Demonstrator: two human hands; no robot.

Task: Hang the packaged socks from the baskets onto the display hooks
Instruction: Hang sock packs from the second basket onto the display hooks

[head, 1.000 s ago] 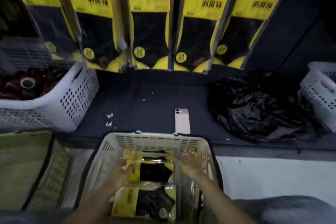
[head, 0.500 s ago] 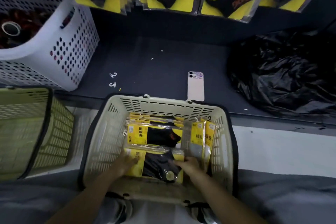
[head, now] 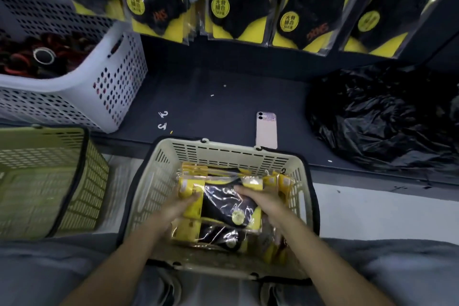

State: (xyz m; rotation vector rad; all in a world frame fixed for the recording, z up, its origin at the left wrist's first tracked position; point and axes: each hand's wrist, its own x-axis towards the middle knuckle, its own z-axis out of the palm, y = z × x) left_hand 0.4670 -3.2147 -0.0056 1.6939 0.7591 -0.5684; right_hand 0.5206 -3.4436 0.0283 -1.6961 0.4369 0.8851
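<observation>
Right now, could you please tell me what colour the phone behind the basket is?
The phone is pale pink; the head view shows it.

Dim scene; glare on sock packages; motion blur; wide-angle edge distortion.

— Where are the arms?
— Both are bare. The left forearm rises from the bottom left of the frame, the right forearm from the bottom right, and they slant inward toward the lower middle.
— And the hands?
— The left hand is back-up, its fingers folded onto the left edge of a sock packet, gripping it. The right hand is also back-up, just right of centre, with its fingers stretched fairly straight toward the upper left and lying on the same packet.
— Are the hands touching?
— No, they are apart, and both wrists are roughly straight.
</observation>
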